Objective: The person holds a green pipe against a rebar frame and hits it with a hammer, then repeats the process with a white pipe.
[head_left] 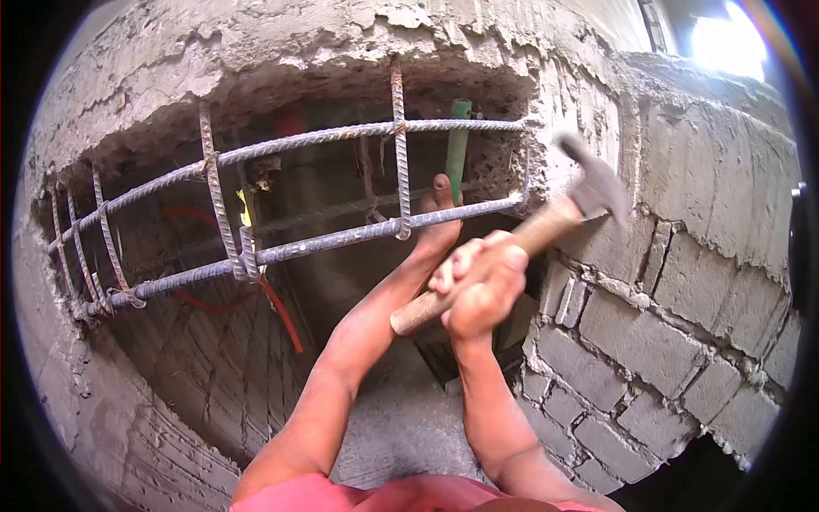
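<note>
My right hand (486, 290) is wrapped around the wooden handle of a hammer (546, 226). The hammer's metal head, smeared by motion, is up at the right, in front of the rough concrete edge. My left hand (439, 230) reaches behind the lower reinforcing bar (324, 243), thumb pointing up. A green pipe (458, 145) rises upright from that hand, beside the thumb, and passes behind the upper bar (299, 141). The left fingers are mostly hidden, but the hand appears closed on the pipe's lower part.
Ribbed vertical ties (399, 145) cross the bars in the broken-out opening. An orange conduit (281, 314) hangs below them, near a yellow scrap (246, 209). Rough concrete (316, 34) overhangs the top. A grey block wall (631, 341) stands close on the right.
</note>
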Action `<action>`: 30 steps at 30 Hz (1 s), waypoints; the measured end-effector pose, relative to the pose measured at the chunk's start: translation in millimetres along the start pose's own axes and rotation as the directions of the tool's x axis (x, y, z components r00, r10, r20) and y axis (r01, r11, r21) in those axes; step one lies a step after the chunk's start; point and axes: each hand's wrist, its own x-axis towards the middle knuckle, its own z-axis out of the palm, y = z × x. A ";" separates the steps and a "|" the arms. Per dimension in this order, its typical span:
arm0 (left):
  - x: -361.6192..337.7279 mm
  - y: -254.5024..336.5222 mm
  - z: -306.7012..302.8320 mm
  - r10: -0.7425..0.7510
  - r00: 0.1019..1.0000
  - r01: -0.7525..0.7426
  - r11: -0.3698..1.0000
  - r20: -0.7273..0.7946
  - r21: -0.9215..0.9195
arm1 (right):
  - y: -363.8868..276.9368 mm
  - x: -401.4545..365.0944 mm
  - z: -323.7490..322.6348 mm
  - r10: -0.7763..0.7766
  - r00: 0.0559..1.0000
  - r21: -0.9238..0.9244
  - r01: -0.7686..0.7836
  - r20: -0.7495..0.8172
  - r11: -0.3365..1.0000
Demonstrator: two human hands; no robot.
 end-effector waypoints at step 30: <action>-31.2 41.6 -21.3 0.121 0.968 -0.184 0.937 0.219 0.298 | -17.3 -13.9 22.4 -0.210 0.976 0.017 0.210 0.055 0.978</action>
